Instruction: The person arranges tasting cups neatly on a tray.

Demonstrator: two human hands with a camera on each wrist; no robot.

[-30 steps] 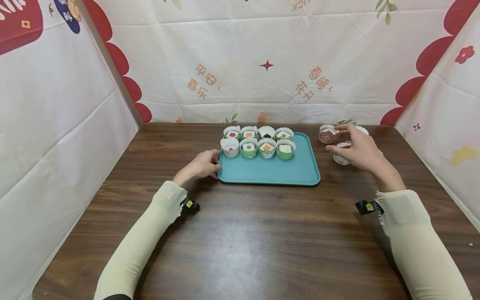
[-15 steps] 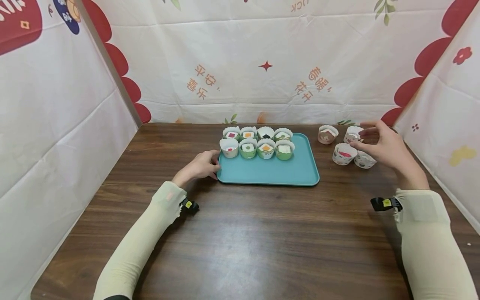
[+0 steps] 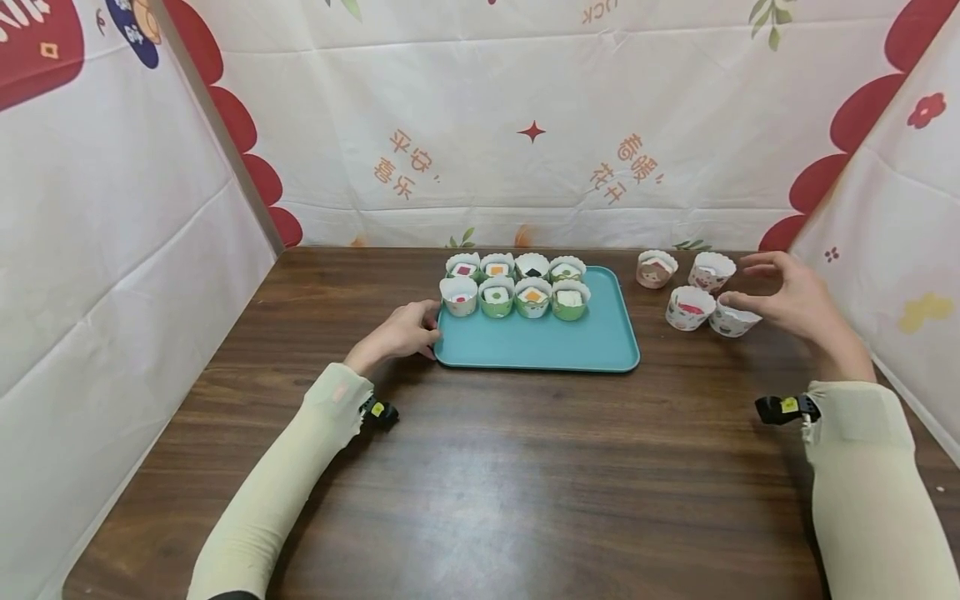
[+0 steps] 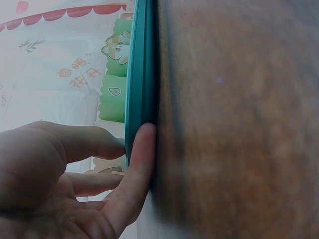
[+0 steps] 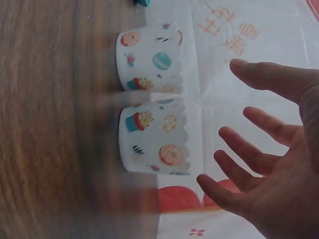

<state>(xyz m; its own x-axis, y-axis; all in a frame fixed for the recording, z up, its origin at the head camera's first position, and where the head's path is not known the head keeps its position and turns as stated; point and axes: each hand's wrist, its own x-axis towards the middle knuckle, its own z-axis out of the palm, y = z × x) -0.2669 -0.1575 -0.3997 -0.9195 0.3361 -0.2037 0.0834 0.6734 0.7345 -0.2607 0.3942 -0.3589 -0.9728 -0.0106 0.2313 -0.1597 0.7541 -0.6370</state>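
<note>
Your left hand [image 3: 401,329] grips the left rim of the teal rectangular tray [image 3: 540,343], where eight patterned paper cups [image 3: 497,302] hold mostly white pieces with coloured marks. Your right hand [image 3: 798,307], fingers spread apart, hangs beside four scalloped paper cups [image 3: 686,315] on the brown wood-grain tabletop [image 3: 525,467], one showing something red inside

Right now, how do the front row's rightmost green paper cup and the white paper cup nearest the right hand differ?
The green cup stands on the teal tray; the white cup on the brown table. The green cup is green-walled; the white cup has cupcake pictures on white. Both are upright.
</note>
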